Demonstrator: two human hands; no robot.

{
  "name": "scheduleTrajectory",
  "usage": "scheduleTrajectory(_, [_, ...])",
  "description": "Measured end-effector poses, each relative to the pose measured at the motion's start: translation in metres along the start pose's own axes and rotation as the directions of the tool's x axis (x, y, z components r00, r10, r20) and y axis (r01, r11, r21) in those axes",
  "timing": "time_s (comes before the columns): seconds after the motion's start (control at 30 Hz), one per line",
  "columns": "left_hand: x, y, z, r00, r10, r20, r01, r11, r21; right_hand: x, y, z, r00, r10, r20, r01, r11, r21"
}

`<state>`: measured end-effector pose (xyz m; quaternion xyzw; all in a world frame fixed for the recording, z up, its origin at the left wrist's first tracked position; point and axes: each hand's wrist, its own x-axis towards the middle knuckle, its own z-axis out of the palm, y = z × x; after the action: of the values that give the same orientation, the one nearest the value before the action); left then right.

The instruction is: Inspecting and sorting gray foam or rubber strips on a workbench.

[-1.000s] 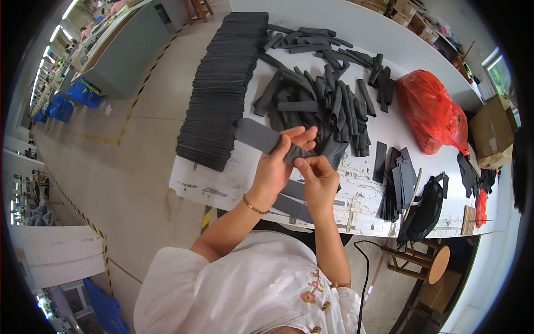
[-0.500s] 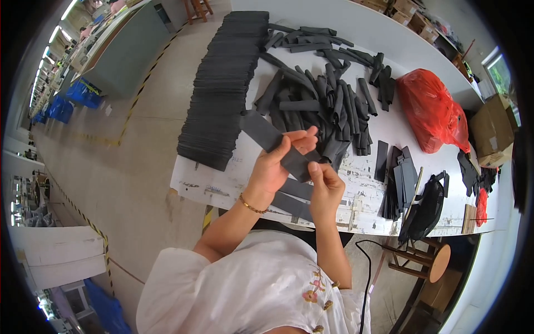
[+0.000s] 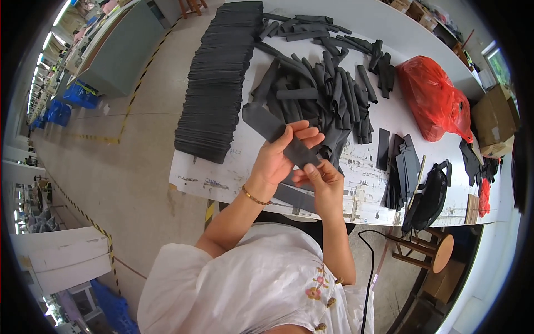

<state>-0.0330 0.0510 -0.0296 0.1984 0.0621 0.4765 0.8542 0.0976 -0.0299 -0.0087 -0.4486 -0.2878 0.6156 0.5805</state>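
Head view: left hand [image 3: 276,158] has the dark strip [image 3: 260,119] running across its palm, grip closed with thumb over the strip, fingertips loosely spread past its far edge; right hand [image 3: 327,188] pinches the strip's near end, grip pressed together on it, thumb on top; strip is held up above the worktop [image 3: 192,177], slanting from upper left to lower right, far end near the long stack [image 3: 214,83]; flat strips [image 3: 293,198] lie on the worktop below the hands, partly hidden by them; beyond the hands, a heap of rolled pieces [image 3: 339,97], dark, loosely piled; long stack of packed dark strips to its left; to the right, a fanned bundle [image 3: 407,164] of flat dark strips, a black bag [image 3: 429,195] at the near edge, a red plastic bag [image 3: 427,97] farther back; cardboard box [image 3: 494,125] at far right; bracelet [image 3: 256,198] on left wrist; wooden stool [image 3: 443,253] below the worktop edge.
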Motion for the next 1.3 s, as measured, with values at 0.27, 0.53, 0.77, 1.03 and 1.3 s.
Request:
scheduleTrajectory(0.27, [0.007, -0.010, -0.004, 0.978, 0.044, -0.205, -0.049, 0.999, -0.021, 0.017, 0.026, -0.019, 0.991, -0.131, 0.021, 0.130, 0.991, 0.021])
scheduleTrajectory(0.53, [-0.009, 0.001, -0.002, 0.994, -0.090, -0.067, 0.108, 0.928, 0.356, 0.011, -0.026, -0.029, 0.922, -0.376, -0.090, 0.318, 0.871, -0.375])
scheduleTrajectory(0.77, [-0.027, -0.001, -0.006, 0.937, -0.346, 0.036, 0.292, 0.839, 0.460, 0.019, -0.075, 0.007, 0.788, -0.495, 0.366, 0.604, 0.506, -0.615])
scheduleTrajectory(1.03, [-0.040, 0.015, -0.013, 0.769, -0.635, -0.076, 0.506, 0.531, 0.680, 0.035, -0.087, -0.001, 0.774, -0.233, 0.589, 0.633, 0.252, -0.732])
scheduleTrajectory(1.3, [-0.050, 0.013, -0.026, 0.747, -0.663, -0.051, 0.594, 0.631, 0.499, 0.041, -0.079, -0.025, 0.943, -0.189, 0.274, 0.298, 0.844, -0.445])
